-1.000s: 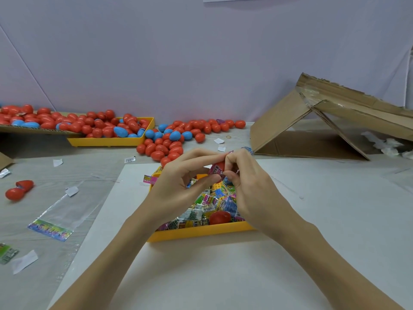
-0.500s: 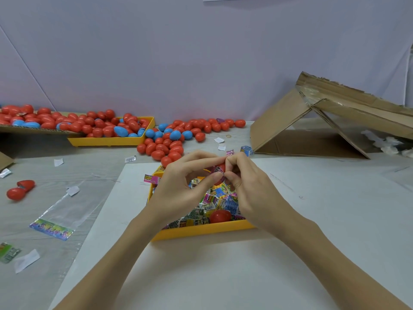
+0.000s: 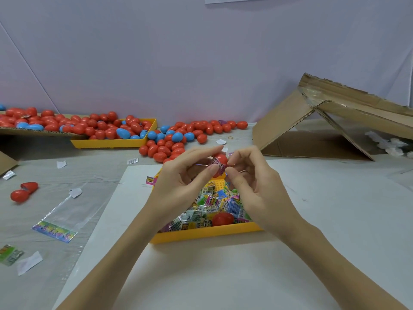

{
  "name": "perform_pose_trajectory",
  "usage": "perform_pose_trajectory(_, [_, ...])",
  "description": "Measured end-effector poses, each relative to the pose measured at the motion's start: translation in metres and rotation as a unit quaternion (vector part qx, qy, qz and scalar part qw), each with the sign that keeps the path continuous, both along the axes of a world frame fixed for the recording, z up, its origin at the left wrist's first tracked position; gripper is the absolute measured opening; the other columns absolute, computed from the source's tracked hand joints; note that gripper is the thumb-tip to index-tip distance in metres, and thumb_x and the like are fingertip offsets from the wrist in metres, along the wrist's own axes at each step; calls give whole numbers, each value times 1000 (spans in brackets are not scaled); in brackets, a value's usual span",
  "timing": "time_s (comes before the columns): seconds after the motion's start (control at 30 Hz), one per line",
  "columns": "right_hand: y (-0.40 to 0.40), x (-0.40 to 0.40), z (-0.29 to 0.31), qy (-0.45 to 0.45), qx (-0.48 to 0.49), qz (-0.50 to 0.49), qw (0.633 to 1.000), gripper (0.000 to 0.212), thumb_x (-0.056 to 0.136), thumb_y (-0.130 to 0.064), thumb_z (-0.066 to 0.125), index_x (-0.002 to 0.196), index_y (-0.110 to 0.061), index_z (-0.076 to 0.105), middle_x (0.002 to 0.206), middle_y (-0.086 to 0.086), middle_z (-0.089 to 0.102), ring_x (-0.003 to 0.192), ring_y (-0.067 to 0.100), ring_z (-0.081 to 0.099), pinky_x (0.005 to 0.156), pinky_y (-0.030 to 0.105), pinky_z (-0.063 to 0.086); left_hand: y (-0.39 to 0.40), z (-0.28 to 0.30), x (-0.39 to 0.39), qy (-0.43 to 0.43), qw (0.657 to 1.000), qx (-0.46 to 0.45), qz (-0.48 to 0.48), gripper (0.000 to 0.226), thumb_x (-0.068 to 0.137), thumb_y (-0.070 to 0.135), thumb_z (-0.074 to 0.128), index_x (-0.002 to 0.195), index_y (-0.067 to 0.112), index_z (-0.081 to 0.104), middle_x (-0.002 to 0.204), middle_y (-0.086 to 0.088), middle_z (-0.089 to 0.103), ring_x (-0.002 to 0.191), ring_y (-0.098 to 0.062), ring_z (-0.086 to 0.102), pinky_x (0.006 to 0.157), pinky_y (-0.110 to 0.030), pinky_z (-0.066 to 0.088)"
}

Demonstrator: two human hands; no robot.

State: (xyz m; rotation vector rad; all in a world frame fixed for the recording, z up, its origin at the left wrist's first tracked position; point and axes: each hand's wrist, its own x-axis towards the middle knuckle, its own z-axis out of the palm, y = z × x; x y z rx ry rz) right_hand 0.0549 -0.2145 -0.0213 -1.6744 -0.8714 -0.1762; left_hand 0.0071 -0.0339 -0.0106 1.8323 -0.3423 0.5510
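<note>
**Pinching red egg point(image 3: 220, 159) above near yellow tray point(image 3: 201, 234)**

Both hands are raised over the back half of the tray, and the red egg sits between them, clear of the tray contents. The left hand point(image 3: 178, 189) grips the egg: forefinger across its top, thumb under it, other fingers point(image 3: 196, 166) loosely curled behind. A small pink-and-white packet point(image 3: 217, 167) sits against the egg's lower front. Whether it is inside the shell or only pressed on is not clear.

The right hand point(image 3: 254, 195) has its fingers curled, with forefinger and thumb tips closed on the egg's right side, just beside the packet. The exact contact spot is too small to tell.

The near yellow tray rests on a white sheet point(image 3: 324, 220) and holds a heap of bright printed packets point(image 3: 207, 206), plus a second red egg point(image 3: 222, 218) near its front wall.

On the grey worktop point(image 3: 44, 166):
- far yellow tray point(image 3: 111, 143) at back left, piled with red and blue eggs
- loose egg pile point(image 3: 165, 148) spilling just right of it
- two red eggs point(image 3: 22, 193) alone at far left
- clear plastic bag point(image 3: 67, 206) lying flat beside the sheet
- collapsed cardboard box point(image 3: 290, 121) at back right
</note>
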Motion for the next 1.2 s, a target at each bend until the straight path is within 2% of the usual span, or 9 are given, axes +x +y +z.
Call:
perform_pose_trajectory(0.2, [1,1,4,-22,16,-21,999,13,99,-12,67,104,-19,58,90,-11,65,88,18,68,74,23,54,0,-2,0,21,998,-51,-43,29,94,11,67,123,9,64,118,2,74,111,-16,71,90,-21,56])
perform_pose_trajectory(0.33, [1,0,1,-51,-21,-34,998,4,101,-11,64,100,-13,60,88,-2,62,84,20,65,73,38,56,2,-2,0,23,997,-43,-58,27,94,7,66,121,4,65,120,0,75,114,-17,71,94,-22,55])
perform_pose_trajectory(0.43, [2,0,0,24,14,-10,1000,5,102,-13,61,105,-12,57,87,1,64,84,23,67,75,41,57,5,-1,0,17,998,-26,-61,28,97,5,63,125,2,67,124,1,74,119,-15,69,97,-21,53])
perform_pose_trajectory(0.6, [4,1,4,177,66,17,982,32,93,-32,64,119,-12,66,89,4,75,78,20,74,74,28,60,6,-1,2,-14,999,31,-37,28,98,7,63,125,6,71,128,-7,65,118,-19,65,90,-24,53])
perform_pose_trajectory(0.73, [6,2,1,292,119,33,948,30,92,-30,67,114,-10,73,92,9,78,80,19,74,73,21,59,2,-5,4,-63,995,81,22,39,90,17,74,128,8,71,110,-6,65,105,-16,67,86,-22,55])
perform_pose_trajectory(0.9, [10,2,-1,396,167,80,900,36,92,-25,64,118,0,69,91,11,77,83,15,74,73,19,58,4,-10,8,-104,978,169,58,41,93,11,68,134,7,65,99,-2,63,93,-10,60,79,-22,52])
perform_pose_trajectory(1.0, [9,2,-2,435,179,103,876,30,99,-21,62,120,-1,69,98,12,77,91,17,75,76,21,58,4,-10,8,-97,981,157,60,38,91,9,72,129,8,70,99,-2,64,93,-14,64,80,-25,55])
perform_pose_trajectory(1.1, [9,4,0,443,170,107,874,29,96,-26,64,110,-2,73,91,9,76,82,13,73,72,19,58,5,-6,5,-91,988,101,73,33,86,19,79,118,12,76,97,1,71,88,-16,72,79,-23,59])
perform_pose_trajectory(1.2, [8,5,1,486,169,122,849,31,95,-27,65,108,0,72,87,8,74,77,12,70,70,19,58,4,-4,1,-110,983,103,106,30,80,19,85,109,12,80,91,4,75,80,-12,73,74,-20,59])
